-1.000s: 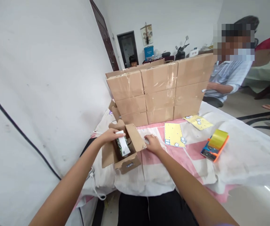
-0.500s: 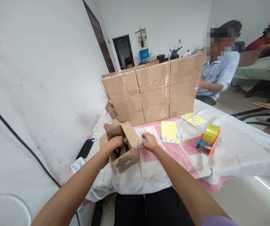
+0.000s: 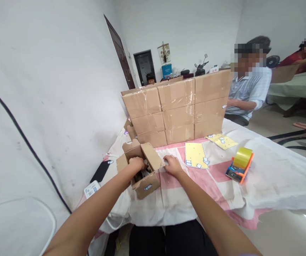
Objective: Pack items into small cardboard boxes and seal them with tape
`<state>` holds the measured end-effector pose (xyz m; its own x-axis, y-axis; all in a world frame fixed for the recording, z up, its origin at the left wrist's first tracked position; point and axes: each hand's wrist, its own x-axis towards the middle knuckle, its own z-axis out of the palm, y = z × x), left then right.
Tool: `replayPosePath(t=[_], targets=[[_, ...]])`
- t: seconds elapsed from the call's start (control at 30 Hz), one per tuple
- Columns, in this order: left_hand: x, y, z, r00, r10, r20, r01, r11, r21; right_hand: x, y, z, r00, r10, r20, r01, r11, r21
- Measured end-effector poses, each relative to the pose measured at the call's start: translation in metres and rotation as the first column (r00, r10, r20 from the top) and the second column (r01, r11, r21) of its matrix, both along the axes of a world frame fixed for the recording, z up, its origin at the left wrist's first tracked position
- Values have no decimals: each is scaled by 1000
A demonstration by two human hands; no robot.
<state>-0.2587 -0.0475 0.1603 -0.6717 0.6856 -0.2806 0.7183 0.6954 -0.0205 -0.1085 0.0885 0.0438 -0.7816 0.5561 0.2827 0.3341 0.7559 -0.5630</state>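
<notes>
A small cardboard box [image 3: 145,190] stands with its flaps up on the cloth-covered table. My left hand [image 3: 137,164] reaches into its opening, fingers curled down among dark and silvery items [image 3: 142,174] whose kind I cannot make out. What those fingers grip is hidden. At the box's right side, my right hand [image 3: 173,165] pinches the outer corner of the raised cardboard flap [image 3: 152,156]. A small sticker [image 3: 148,187] marks the box's near face.
Stacked, taped cartons [image 3: 178,110] form a wall behind the box. To the right lie yellow paper sheets [image 3: 195,153] with stickers and a tape dispenser [image 3: 240,165]. A black phone [image 3: 101,171] and white box [image 3: 92,189] lie left. A co-worker [image 3: 251,85] sits beyond the cartons.
The view has tilted up and turned slightly left. My left hand has shifted a little to the right inside the box. My right hand stays at the flap corner.
</notes>
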Motion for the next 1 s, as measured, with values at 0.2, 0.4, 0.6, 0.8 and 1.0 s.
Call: replayPosePath(t=[0.2,0.4,0.6,0.8,1.0], targets=[[-13,-27,45,984,-56,-168,84,983,164,2,-1,0,999,-39,-35,39,999,15],[-48,-63,47,995,15,-99,17,948,318,2,0,-1,990,-52,-128,55,998,17],[-54,-80,25,984,90,154,-140,925,353,13,-15,5,958,-82,-276,89,996,15],[-20,-126,1,927,223,301,-326,875,359,65,-12,16,835,-283,-472,279,957,-80],[22,-158,-34,875,232,425,-428,782,454,153,49,28,757,-495,-426,463,867,-184]])
